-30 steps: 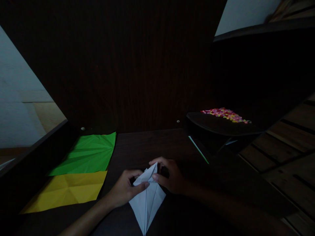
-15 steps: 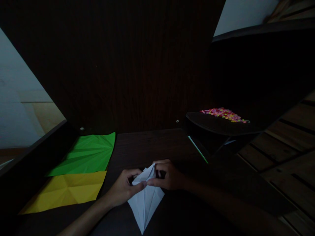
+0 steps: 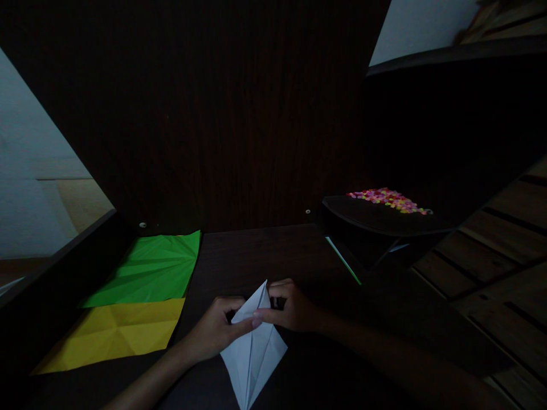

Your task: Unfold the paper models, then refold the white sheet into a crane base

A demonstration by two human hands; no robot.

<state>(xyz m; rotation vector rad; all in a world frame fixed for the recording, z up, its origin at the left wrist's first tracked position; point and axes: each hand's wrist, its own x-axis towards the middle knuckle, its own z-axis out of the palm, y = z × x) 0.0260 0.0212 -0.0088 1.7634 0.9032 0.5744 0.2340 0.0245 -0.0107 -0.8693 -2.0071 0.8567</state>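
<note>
A white sheet of paper, folded into a long diamond with creases down its middle, is held between both hands low in the head view. My left hand grips its left side, the thumb lying across the front and the fingers behind. My right hand pinches the upper right part, its thumb tip close to the left thumb. The top point of the paper rises above both thumbs, and the bottom point reaches the lower edge of the view. Fingers behind the paper are partly hidden.
On the dark wooden table at left lie a creased green paper and a yellow paper. Small colourful pieces rest on a dark corner shelf at right. Near it is a thin green-edged strip.
The upper flap of the white paper now lies flatter and its top point stands straighter and slightly higher. My thumbs have shifted slightly to the right on it.
</note>
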